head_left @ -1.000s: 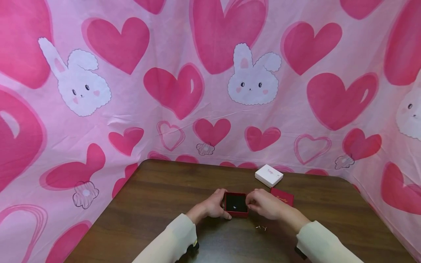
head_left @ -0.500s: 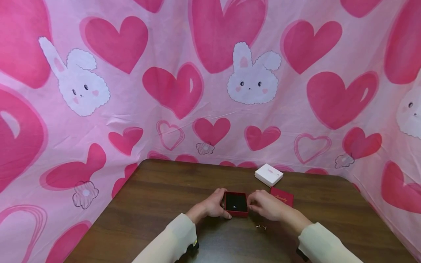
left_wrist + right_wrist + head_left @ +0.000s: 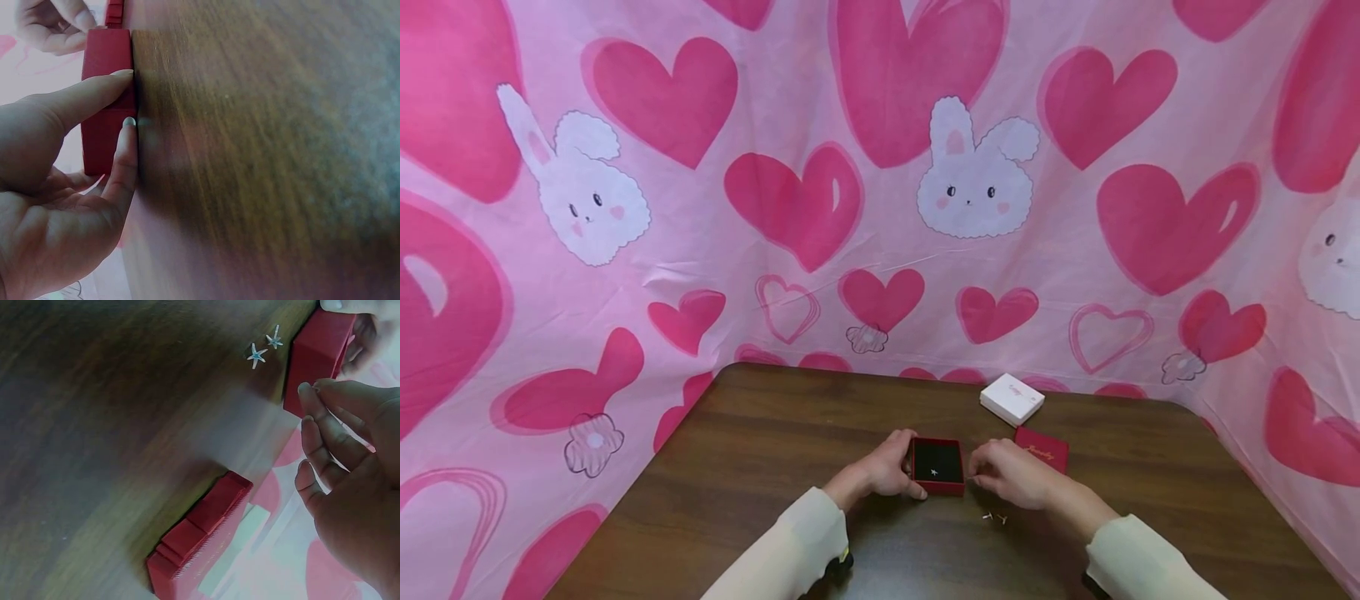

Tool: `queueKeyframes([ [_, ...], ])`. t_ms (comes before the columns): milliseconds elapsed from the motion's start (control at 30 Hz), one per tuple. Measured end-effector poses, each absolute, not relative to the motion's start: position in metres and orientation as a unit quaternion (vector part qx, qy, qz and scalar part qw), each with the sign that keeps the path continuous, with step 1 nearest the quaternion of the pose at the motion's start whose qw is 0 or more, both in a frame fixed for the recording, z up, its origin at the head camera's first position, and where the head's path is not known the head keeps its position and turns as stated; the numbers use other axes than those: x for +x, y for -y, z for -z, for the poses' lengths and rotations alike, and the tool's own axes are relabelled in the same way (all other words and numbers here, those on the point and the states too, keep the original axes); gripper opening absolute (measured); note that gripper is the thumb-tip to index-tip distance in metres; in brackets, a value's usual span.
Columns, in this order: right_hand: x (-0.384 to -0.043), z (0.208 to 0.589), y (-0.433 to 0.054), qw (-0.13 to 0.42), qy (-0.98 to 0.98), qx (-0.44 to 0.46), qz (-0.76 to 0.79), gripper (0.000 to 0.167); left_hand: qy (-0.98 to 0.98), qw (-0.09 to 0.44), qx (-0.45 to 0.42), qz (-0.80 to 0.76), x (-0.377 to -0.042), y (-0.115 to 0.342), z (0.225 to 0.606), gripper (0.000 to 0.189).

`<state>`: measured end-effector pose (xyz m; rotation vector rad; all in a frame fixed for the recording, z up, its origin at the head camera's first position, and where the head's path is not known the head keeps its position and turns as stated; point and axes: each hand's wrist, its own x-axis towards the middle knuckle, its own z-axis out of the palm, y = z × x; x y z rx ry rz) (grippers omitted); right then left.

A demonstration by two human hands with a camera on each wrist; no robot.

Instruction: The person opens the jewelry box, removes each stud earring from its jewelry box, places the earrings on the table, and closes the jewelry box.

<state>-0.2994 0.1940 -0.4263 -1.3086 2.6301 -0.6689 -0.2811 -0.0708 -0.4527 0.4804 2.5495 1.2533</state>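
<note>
In the head view, my left hand [image 3: 891,467] grips a shallow red jewelry box [image 3: 938,489] from its left side. The left wrist view has the thumb against the wall of the box [image 3: 106,69]. A black pad [image 3: 938,450] fills the box, with a small silver star [image 3: 934,472] on it. Beside the box's right wall, the thumb and fingertips of my right hand [image 3: 1011,477] pinch together; what lies between them is too tiny to make out. Two star-shaped earrings [image 3: 255,356] lie on the table in front of the box.
A red lid [image 3: 1045,448] with gold lettering lies just beyond my right hand. Behind it stands a white box [image 3: 1011,400], near the far edge of the brown wooden table [image 3: 805,408]. A pink heart-and-rabbit cloth [image 3: 880,217] hangs behind.
My right hand has drawn slightly away from the box's right wall, to the right and toward me, still pinching. The left hand and the box have stayed almost in place.
</note>
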Motion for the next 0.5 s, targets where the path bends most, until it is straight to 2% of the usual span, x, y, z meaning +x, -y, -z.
queueKeyframes([
  [500, -0.2926, 0.4348, -0.201, 0.079, -0.859, -0.447, 0.237, 0.011, -0.877, 0.128, 0.166, -0.433, -0.2804, 0.0706, 0.4509, 0.072],
])
